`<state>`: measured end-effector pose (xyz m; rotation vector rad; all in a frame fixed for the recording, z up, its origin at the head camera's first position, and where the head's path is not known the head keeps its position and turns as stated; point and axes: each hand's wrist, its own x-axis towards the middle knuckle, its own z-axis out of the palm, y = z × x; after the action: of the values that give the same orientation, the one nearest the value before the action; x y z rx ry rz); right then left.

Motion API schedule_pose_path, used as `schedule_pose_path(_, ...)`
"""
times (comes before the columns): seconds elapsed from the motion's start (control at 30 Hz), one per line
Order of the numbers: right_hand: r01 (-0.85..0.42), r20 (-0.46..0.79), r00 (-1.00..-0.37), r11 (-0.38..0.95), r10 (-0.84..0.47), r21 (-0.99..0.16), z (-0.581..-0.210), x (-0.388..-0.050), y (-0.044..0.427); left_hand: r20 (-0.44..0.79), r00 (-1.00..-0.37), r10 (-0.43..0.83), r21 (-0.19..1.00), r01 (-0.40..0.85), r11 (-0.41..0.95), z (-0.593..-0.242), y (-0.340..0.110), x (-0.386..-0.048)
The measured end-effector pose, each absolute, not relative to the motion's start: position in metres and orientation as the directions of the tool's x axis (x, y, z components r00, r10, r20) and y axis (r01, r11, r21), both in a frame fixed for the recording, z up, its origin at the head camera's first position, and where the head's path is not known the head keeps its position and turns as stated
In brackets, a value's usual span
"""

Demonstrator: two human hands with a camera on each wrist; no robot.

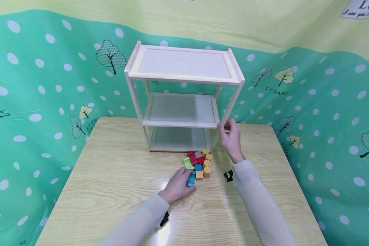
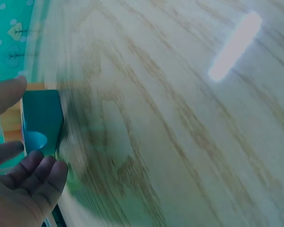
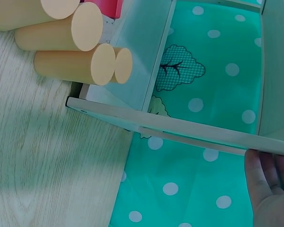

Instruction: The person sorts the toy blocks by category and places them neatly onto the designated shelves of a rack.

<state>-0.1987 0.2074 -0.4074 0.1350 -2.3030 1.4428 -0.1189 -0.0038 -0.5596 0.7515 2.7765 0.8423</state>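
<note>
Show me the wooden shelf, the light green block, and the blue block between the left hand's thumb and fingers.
Wooden shelf [image 1: 182, 108]: head view, panel of its middle board.
Light green block [image 1: 188, 163]: head view, middle of its visible top.
Blue block [image 2: 43, 113]: left wrist view, its broad face.

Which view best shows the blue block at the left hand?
Left wrist: the blue block looks largest there, one broad face showing. Head shows it small, at the left hand; right wrist doesn't show it.
</note>
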Motion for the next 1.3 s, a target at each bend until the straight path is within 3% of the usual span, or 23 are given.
schedule_pose_path(0.83, -0.300, 0.396, -0.909, 0.453, 0.130, -0.839, -0.404, -0.197, 0.207, -0.049, -0.859, 0.509, 0.578, 0.391, 0.717, -0.558, -0.008, -0.119)
schedule_pose_path(1.3, -0.294, 0.390, -0.911, 0.455, 0.131, -0.841, -0.406, -0.198, 0.207, 0.071, -0.851, 0.520, 0.523, 0.476, 0.707, -0.562, -0.013, -0.120)
